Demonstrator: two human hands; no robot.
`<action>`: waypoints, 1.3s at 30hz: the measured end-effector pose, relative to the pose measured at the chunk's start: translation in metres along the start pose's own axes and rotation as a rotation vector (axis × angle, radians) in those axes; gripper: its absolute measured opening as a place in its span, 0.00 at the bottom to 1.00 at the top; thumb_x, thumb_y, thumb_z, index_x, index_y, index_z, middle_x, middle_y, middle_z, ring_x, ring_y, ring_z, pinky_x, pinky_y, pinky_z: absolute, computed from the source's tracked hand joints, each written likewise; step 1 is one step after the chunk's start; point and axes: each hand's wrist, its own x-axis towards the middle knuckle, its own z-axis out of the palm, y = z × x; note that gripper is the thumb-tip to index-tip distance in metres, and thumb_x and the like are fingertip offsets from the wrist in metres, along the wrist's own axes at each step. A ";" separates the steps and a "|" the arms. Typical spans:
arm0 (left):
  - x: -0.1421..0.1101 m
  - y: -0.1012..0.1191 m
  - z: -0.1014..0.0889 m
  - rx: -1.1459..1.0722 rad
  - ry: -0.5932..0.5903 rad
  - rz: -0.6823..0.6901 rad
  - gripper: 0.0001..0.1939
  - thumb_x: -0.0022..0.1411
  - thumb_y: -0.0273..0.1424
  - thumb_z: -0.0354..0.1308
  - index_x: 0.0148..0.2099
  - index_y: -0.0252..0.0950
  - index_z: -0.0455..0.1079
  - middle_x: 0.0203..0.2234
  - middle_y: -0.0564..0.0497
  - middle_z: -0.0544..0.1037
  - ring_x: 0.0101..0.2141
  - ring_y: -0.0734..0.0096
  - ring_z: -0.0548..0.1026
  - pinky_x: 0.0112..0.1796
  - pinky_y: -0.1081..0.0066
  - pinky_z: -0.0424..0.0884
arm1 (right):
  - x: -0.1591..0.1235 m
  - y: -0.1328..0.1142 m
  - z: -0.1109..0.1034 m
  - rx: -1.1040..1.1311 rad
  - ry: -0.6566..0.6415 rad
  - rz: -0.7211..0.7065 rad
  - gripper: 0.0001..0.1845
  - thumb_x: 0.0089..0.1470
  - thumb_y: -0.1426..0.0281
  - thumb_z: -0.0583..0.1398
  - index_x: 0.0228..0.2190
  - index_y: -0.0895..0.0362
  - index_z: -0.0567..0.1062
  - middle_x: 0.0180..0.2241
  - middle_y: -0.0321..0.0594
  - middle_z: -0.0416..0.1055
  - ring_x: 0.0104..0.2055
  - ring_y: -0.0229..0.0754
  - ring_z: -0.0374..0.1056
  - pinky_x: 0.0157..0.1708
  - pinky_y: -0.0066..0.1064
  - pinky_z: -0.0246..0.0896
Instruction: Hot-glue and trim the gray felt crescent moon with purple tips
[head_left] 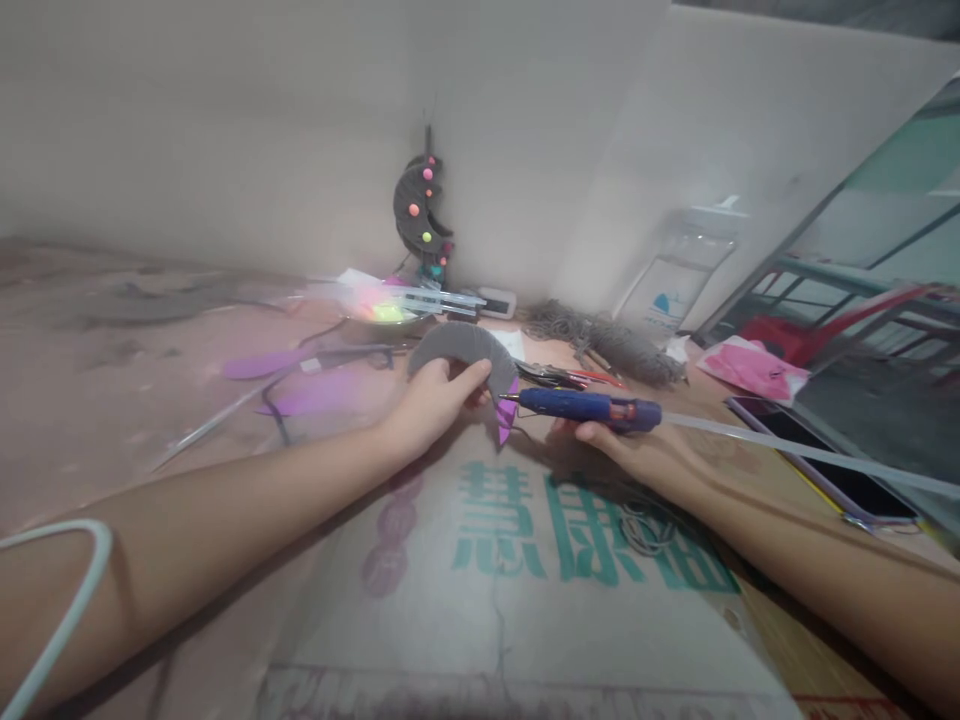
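Observation:
My left hand (448,395) pinches a grey yarn-wrapped crescent (461,343) with thumb and fingers. The crescent arches upward, and a purple piece (508,412) shows at its lower right tip. In my right hand (600,440) is a blue hot glue gun (574,405), its nozzle pointing left at the purple tip. From here I cannot tell whether the nozzle touches it. A long translucent glue stick (795,450) sticks out of the back of the gun. My right fingers are partly hidden beneath the gun.
A finished-looking grey moon with coloured beads (412,210) stands by the wall. Purple cut-outs (262,364), scissors (551,375), grey yarn (634,350), a clear bottle (679,270), a pink packet (754,368) and a phone (825,460) lie around. Printed cardboard (420,640) covers the front.

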 end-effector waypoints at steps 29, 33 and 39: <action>0.000 0.001 -0.002 0.155 0.042 0.055 0.21 0.62 0.47 0.54 0.28 0.35 0.70 0.23 0.50 0.78 0.27 0.66 0.74 0.33 0.69 0.64 | 0.000 -0.006 0.004 -0.052 0.000 0.109 0.15 0.47 0.54 0.63 0.25 0.53 0.71 0.23 0.36 0.72 0.26 0.43 0.68 0.26 0.33 0.66; -0.001 0.003 -0.002 0.162 0.045 0.054 0.20 0.62 0.47 0.55 0.27 0.35 0.69 0.23 0.50 0.77 0.27 0.67 0.73 0.34 0.69 0.64 | 0.000 -0.008 0.005 -0.011 -0.006 0.125 0.14 0.47 0.55 0.63 0.26 0.53 0.72 0.24 0.36 0.74 0.27 0.44 0.71 0.27 0.33 0.68; -0.002 0.007 -0.001 0.155 0.038 0.043 0.20 0.62 0.46 0.55 0.26 0.36 0.68 0.23 0.50 0.77 0.27 0.67 0.73 0.34 0.68 0.64 | 0.000 -0.008 0.007 0.051 -0.010 0.134 0.11 0.47 0.58 0.63 0.31 0.50 0.76 0.30 0.37 0.79 0.33 0.49 0.75 0.34 0.39 0.74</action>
